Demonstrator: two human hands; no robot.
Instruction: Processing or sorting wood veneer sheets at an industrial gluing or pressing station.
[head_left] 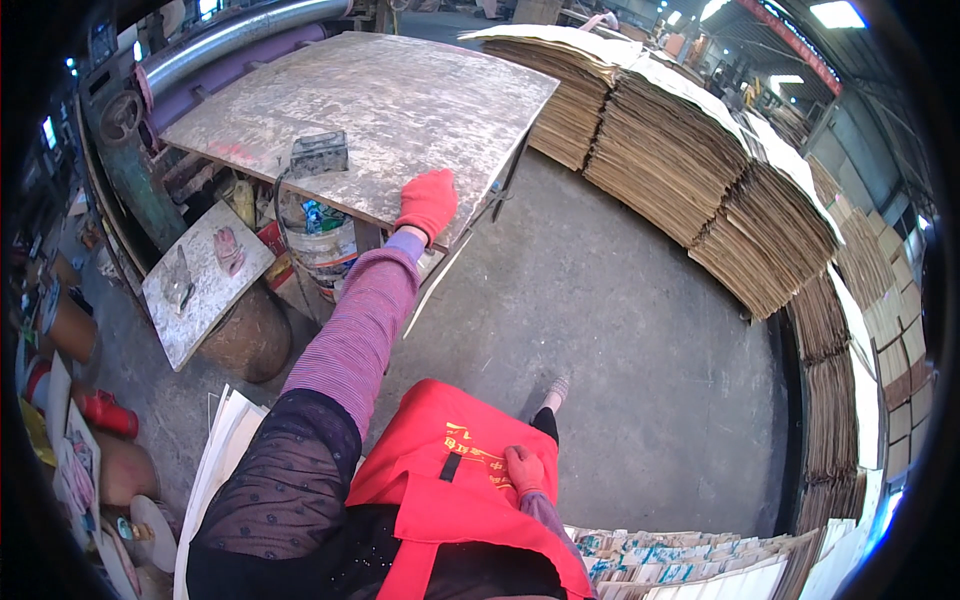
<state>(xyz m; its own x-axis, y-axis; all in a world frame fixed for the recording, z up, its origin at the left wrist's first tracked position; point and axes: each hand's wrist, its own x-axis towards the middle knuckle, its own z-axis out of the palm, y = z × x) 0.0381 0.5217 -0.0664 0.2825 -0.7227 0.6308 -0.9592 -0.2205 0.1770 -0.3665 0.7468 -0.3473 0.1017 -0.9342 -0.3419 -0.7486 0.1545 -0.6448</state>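
Observation:
My left hand (428,205), in a red glove, reaches forward to the near right corner of a worn, whitish-stained tabletop (400,110). Its fingers are curled closed, and whatever may be inside them is hidden. Left of it on the same top sits a dark, box-shaped block (319,153). Low in front of my red apron (420,430) is my right hand (524,468), also red-gloved. Its fingers are loosely closed and nothing shows in them.
A roller machine (240,50) stands beyond the table at left. Below the table is a white bucket (325,250). A small board (205,275) carrying gloves rests on a round drum (250,335). Tall stacks of thin wood sheets (665,150) curve along the right.

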